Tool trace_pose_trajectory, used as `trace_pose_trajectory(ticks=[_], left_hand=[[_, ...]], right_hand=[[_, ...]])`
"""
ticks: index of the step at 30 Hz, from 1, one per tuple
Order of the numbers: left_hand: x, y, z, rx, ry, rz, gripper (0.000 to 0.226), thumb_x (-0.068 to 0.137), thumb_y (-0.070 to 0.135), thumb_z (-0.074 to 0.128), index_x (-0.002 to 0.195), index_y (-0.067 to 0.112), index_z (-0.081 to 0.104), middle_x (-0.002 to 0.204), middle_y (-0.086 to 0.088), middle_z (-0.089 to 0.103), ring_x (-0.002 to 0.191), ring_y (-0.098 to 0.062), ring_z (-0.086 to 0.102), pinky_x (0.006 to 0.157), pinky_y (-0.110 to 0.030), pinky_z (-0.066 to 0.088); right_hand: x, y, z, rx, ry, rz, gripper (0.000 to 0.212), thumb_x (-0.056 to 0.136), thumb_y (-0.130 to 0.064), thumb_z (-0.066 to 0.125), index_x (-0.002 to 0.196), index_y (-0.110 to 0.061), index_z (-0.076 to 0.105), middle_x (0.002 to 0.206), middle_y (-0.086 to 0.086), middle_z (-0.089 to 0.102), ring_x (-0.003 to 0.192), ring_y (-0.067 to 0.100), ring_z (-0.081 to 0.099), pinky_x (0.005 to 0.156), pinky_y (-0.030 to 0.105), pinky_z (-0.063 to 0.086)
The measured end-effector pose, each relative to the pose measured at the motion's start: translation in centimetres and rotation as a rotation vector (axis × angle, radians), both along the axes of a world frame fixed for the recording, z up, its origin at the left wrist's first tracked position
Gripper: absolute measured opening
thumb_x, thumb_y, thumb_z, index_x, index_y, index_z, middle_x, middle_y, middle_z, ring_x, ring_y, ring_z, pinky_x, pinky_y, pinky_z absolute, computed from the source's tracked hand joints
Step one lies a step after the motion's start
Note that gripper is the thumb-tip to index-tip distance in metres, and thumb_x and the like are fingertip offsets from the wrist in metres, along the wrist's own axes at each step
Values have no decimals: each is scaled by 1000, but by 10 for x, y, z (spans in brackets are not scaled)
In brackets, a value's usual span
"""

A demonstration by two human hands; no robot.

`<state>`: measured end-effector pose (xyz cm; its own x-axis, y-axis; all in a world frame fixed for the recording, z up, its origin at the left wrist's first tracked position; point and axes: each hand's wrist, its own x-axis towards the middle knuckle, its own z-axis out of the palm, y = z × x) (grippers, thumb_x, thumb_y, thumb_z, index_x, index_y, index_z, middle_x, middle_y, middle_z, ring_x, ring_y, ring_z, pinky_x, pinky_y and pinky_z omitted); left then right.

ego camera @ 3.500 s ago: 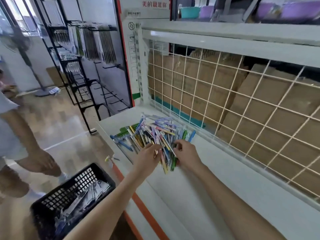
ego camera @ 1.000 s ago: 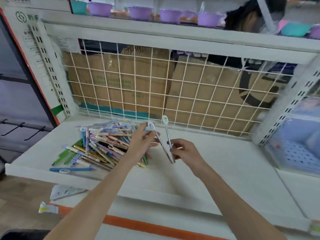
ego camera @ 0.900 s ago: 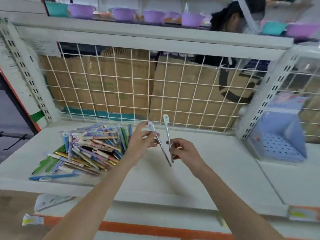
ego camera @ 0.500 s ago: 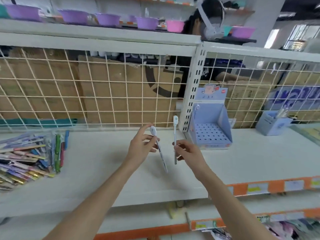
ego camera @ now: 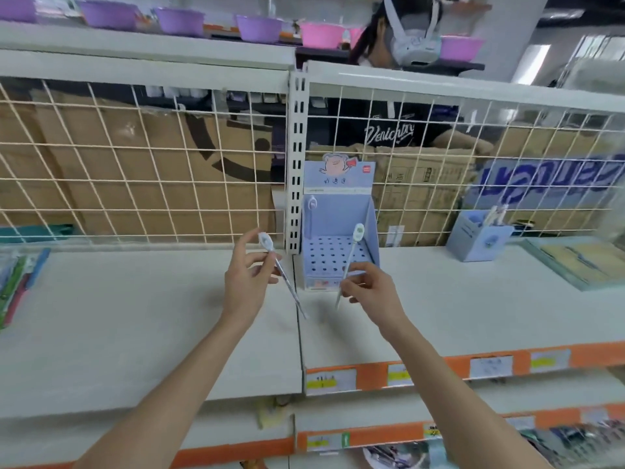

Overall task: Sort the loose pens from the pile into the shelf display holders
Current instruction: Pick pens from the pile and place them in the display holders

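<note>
Pale-blue holder [ego camera: 338, 231] dotted with holes; purple bowls [ego camera: 179, 20]; orange shelf edge [ego camera: 372, 372].

Shop: price-tagged shelves [ego camera: 439, 333], pen displays [ego camera: 338, 238].

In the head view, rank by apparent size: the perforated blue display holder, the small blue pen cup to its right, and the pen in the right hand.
1. Perforated display holder, clearly largest.
2. Blue pen cup.
3. Pen in the right hand: long but thin, smallest in area, though it is nearer the camera.
</note>
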<state>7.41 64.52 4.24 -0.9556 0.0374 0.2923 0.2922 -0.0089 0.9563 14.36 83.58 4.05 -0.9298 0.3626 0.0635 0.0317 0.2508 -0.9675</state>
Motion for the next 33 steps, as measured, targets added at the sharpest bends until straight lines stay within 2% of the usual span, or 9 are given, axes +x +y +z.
trace_pose_trajectory(ticks=[6,9,11,15,20,25,27,29,33], left_hand=[[-29,9,12,-35,22,12,38,91,11,59,126,19,47,86,-5,70,61,-10,65,59,-18,53],[-47,18,19,-37,59,-9,38,91,9,58,125,21,46,82,-1,69,61,-6,65,58,-15,51],[-59,25,23,-32,64,-26,38,91,8,58,124,22,45,79,3,69,59,-4,64,57,-12,49],[-83,30,20,-22,65,-51,40,91,7,58,124,26,45,74,12,70,68,-9,67,64,-20,55],[-93,26,14,-30,73,-76,41,92,3,54,128,18,43,84,2,69,77,-7,68,64,-18,54],[-101,19,9,-62,67,-30,40,92,4,56,124,22,44,82,13,71,82,-5,68,68,-19,54],[-102,18,8,-78,70,-7,39,91,5,57,124,23,44,84,10,71,83,-7,68,72,-25,56],[-102,18,8,-85,64,14,39,91,7,57,124,24,43,84,9,71,84,-7,68,74,-28,56],[-97,22,11,-90,46,54,40,91,8,57,124,25,43,83,14,71,84,-7,68,78,-31,56]], right_hand=[[-41,10,1,-17,-5,-9,12,85,-4,61,91,-15,60,82,7,64,74,25,64,79,42,54],[-67,17,10,11,13,-29,17,87,-7,60,83,-23,58,83,3,64,82,30,65,79,45,54],[-85,23,17,38,22,-46,13,89,-9,59,86,-22,57,83,3,65,84,31,65,77,46,54],[-121,32,24,121,14,-58,9,89,-8,58,96,-13,58,80,3,67,80,21,67,78,42,56],[-154,33,19,224,10,-111,9,89,-9,56,93,-17,56,82,5,69,81,28,67,72,40,54],[-171,33,3,262,-1,-114,8,91,-6,54,95,-10,58,88,9,70,82,28,65,57,22,44],[-173,35,-1,275,7,-96,9,91,-5,54,98,-7,60,92,10,70,80,23,64,58,21,43],[-176,36,-4,276,7,-72,10,91,-5,54,100,-6,60,96,11,70,82,21,63,67,24,44],[-182,38,-9,313,-48,-10,15,92,-3,51,103,-6,60,101,13,69,89,25,63,74,28,47]])
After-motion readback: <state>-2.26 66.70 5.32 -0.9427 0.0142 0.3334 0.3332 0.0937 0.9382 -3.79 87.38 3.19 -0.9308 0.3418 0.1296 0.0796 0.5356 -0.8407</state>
